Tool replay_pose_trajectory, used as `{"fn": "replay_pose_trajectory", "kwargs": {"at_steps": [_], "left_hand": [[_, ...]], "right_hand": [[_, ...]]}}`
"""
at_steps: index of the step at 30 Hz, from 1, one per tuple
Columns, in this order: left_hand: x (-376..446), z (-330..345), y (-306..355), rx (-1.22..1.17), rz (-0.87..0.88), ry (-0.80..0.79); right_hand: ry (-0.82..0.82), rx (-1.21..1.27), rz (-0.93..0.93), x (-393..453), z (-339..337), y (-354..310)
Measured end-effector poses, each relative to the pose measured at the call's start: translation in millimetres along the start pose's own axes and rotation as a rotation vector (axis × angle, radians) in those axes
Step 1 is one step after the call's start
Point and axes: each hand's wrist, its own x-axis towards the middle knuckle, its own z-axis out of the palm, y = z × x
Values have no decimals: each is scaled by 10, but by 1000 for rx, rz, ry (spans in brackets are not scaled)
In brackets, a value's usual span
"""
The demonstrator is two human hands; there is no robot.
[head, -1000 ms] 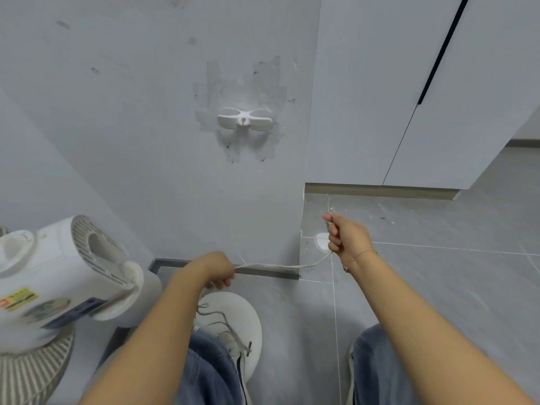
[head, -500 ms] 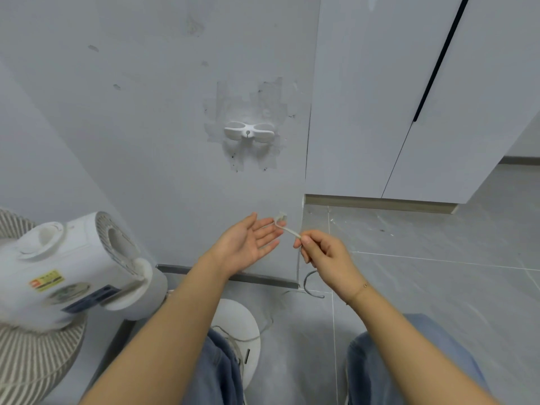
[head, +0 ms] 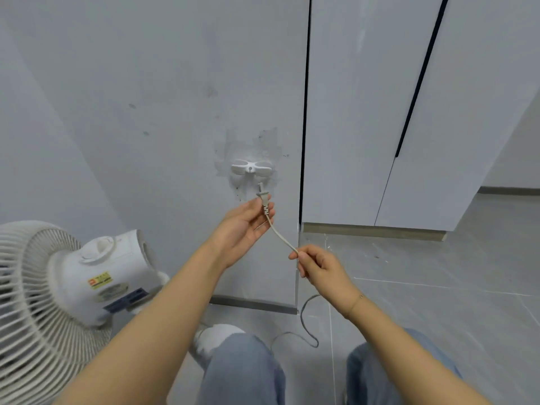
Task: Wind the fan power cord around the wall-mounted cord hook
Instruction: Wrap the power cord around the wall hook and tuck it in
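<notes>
Below hook (head: pixel 253 168), plug (head: pixel 264 200) (both hands)

**Colours: mostly grey and white**

Cord (head: pixel 281 238) and plug (head: pixel 264 200): pale grey-beige. Hook (head: pixel 252 168): white, on a patchy lighter-grey smear of the grey wall (head: pixel 146 112) (dark specks around it). Fan (head: pixel 70 287): white body, cream ribbed grille, yellow-red sticker, dark blue label. Cabinet doors (head: pixel 365 112): white, black gaps. Floor (head: pixel 438 287): grey tile. Jeans (head: pixel 245 372): light blue.

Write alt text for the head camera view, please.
A left hand holds the fan cord's plug just below a white wall hook, while the right hand pinches the cord. A white fan stands at left.
</notes>
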Motion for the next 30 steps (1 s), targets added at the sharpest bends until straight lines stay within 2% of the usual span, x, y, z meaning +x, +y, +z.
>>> {"fn": "replay_pose_trajectory", "kwargs": {"at_steps": [6, 15, 23, 30], "left_hand": [[-282, 328, 696, 270, 151, -19], [-703, 410, 1360, 364, 331, -11], [-769, 340, 1365, 479, 365, -33], [-372, 244, 1401, 690, 431, 21]], "right_hand": [[-18, 7, -78, 82, -51, -763], [-55, -70, -163, 22, 59, -1493], [-15, -156, -142, 37, 175, -1492], [-33, -38, -85, 486, 322, -1357]]}}
